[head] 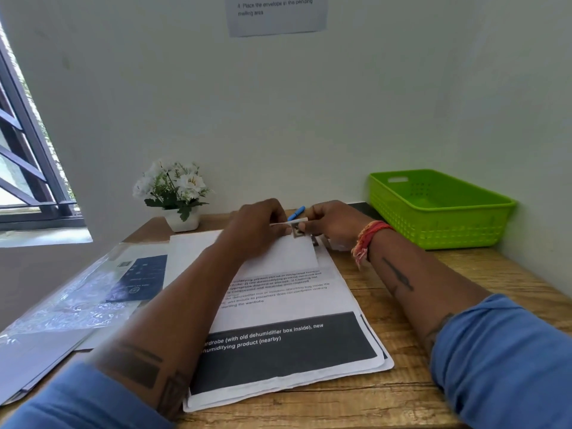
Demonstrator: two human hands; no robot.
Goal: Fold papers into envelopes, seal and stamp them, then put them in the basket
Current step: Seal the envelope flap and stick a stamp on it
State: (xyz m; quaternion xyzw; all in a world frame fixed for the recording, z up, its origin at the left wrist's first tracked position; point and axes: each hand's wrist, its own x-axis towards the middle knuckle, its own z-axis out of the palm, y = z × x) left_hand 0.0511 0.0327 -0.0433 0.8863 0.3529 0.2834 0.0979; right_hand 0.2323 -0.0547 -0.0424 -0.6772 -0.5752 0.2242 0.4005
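Observation:
A white envelope (288,253) lies on a stack of printed papers (291,345) in the middle of the wooden table. Just above the envelope's far right corner, both hands meet. My left hand (258,226) and my right hand (335,222) pinch a small white strip of stamps (291,222) between them, and a dark stamp (298,231) hangs at its right end under my fingertips. The green basket (445,212) stands at the back right, with nothing visible inside.
A blue pen (296,213) lies behind my hands. A white pot of white flowers (178,193) stands at the back left. A clear plastic pack with a dark card (102,289) covers the table's left side. A window is at far left, an instruction sheet (277,13) on the wall.

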